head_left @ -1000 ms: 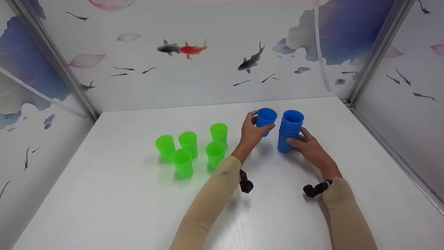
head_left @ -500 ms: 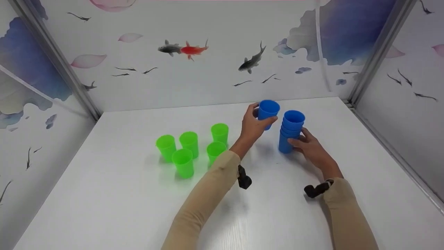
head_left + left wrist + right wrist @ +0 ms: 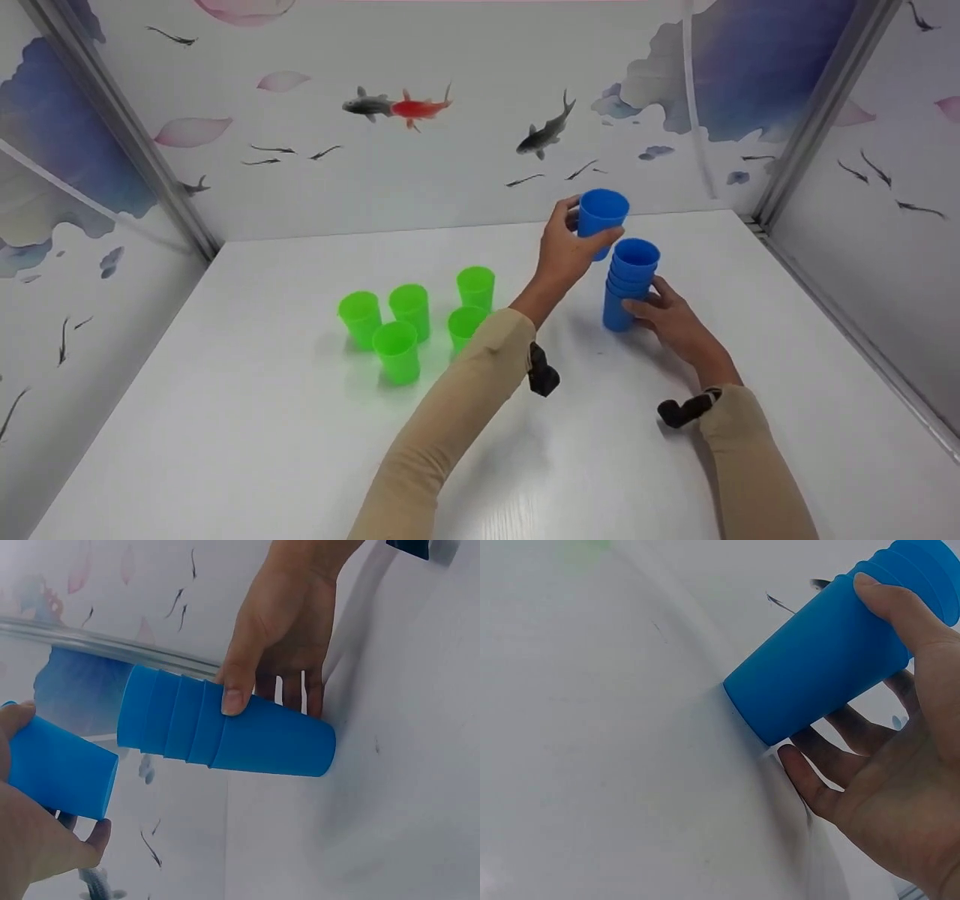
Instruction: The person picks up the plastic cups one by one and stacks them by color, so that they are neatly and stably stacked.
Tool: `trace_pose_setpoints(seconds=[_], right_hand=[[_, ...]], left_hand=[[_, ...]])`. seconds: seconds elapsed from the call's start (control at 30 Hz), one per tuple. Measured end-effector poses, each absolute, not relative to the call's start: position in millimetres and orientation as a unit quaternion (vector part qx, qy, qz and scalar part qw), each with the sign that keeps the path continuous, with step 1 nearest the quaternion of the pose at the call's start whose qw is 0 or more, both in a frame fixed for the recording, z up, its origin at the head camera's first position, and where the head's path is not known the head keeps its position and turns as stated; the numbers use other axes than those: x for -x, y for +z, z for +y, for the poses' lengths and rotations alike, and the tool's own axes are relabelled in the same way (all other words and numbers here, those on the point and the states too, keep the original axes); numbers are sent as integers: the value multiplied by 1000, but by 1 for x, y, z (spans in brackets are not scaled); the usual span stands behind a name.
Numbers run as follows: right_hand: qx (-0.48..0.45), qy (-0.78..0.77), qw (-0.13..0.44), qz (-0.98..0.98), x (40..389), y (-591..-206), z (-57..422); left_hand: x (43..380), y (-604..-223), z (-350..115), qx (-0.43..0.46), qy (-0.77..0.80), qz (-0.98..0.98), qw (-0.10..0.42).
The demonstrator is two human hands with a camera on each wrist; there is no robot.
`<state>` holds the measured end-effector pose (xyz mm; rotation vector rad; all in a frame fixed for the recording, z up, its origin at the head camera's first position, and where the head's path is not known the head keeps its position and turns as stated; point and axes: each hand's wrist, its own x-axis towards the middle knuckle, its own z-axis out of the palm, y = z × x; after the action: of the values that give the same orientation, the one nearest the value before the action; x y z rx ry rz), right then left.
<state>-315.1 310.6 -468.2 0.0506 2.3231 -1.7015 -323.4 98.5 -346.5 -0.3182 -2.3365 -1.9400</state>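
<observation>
My left hand point(image 3: 568, 244) grips a single blue cup point(image 3: 602, 214) by its side, raised above the table and slightly left of the blue stack. The stack of several nested blue cups point(image 3: 628, 289) stands upright on the table. My right hand point(image 3: 675, 319) holds the stack's lower right side, thumb in front and fingers behind. In the left wrist view the lone cup point(image 3: 64, 769) is apart from the stack's top rim. The right wrist view shows the bottom cup point(image 3: 810, 667) with the thumb across it and the fingertips along its far side.
Several green cups point(image 3: 396, 352) stand upright and separate on the white table point(image 3: 225, 435), left of the hands. The left sleeve point(image 3: 465, 390) partly covers one of them. Printed wall panels point(image 3: 450, 180) enclose the back and sides.
My left hand has lifted the single blue cup higher and moved it right, toward the top of the stack. The right hand and the stack have stayed in place.
</observation>
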Motion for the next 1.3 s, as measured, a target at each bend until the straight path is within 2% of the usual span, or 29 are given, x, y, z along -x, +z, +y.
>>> trace_pose_setpoints(seconds=[0.6,1.3], right_hand=[[-16,-583,133,801,315,-464,308],[-5,-577,130,806,315,-468,311]], left_hand=[[314,-326,127,125,-614,-778,44],[320,-354,134,120,-602,-789,7]])
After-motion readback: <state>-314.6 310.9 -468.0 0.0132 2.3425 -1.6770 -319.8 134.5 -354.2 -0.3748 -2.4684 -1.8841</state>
